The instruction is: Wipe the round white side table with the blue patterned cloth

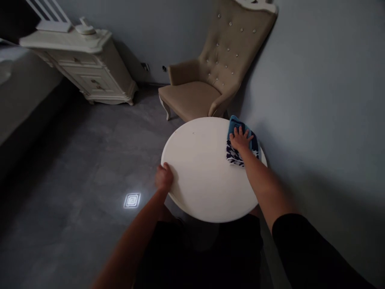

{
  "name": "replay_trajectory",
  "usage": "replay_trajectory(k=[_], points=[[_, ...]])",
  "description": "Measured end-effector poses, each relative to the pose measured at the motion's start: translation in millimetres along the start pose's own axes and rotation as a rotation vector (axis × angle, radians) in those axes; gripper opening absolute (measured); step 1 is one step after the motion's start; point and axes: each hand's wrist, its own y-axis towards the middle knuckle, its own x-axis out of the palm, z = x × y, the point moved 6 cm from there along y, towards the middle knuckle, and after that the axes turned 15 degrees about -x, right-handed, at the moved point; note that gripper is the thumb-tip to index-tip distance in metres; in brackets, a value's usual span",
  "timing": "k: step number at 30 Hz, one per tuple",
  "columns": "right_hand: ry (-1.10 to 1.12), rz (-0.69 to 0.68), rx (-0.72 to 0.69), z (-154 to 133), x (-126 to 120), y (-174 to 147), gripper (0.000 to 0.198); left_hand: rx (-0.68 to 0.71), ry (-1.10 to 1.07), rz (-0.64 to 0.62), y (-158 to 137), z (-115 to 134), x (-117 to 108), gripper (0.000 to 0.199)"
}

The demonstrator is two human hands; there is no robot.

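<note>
In front of me stands a round white table (204,172). My left hand (164,177) is closed round its left rim, thumb on top and the other fingers hidden below the edge. On the right side of the tabletop lies a folded cloth (234,154), blue at the far end and dark with a white pattern nearer me. Flat on that cloth rests my right hand (240,138), its fingers spread and pressing from above. A small dark speck shows on the far part of the tabletop.
Behind the table is a tan tufted armchair (192,96). A cream nightstand (90,72) carrying a white router (54,26) stands at the back left, beside a bed (27,88). The grey wall (325,100) runs close along the right. A light patch (132,200) shows on the floor.
</note>
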Motion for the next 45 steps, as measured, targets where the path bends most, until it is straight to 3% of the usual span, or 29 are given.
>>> replay_trajectory(k=[4,12,14,16,18,21,31,35,38,40,42,45], points=[[-0.047,-0.004,-0.053,-23,19,-81,0.081,0.012,-0.025,-0.001,-5,2,-3,0.058],[-0.079,-0.109,-0.071,-61,66,-308,0.083,0.03,-0.066,-0.036,-11,-3,-4,0.061],[-0.088,-0.129,-0.089,-63,71,-342,0.085,0.037,-0.067,-0.041,-11,-5,-4,0.061],[-0.119,-0.112,-0.111,-62,73,-355,0.086,0.04,-0.067,-0.043,-12,-6,-3,0.06],[-0.144,-0.093,-0.123,-58,73,-349,0.086,0.04,-0.072,-0.046,-11,-7,-2,0.059],[-0.134,-0.103,-0.156,-55,71,-307,0.087,0.042,-0.086,-0.06,-7,-8,0,0.06],[-0.059,0.013,-0.127,-49,16,-44,0.087,0.029,-0.083,-0.071,6,-12,3,0.058],[-0.002,0.036,-0.123,-42,9,28,0.088,0.034,-0.07,-0.042,7,-15,0,0.054],[-0.004,0.029,-0.096,-41,9,46,0.087,0.039,-0.067,-0.037,9,-17,1,0.051],[-0.012,0.019,-0.101,-43,11,39,0.086,0.044,-0.069,-0.037,11,-17,1,0.053],[-0.015,0.007,-0.119,-47,16,16,0.086,0.056,-0.07,-0.037,11,-16,1,0.055],[-0.04,0.008,-0.16,-56,28,-46,0.085,0.084,-0.055,-0.028,7,-13,-2,0.057]])
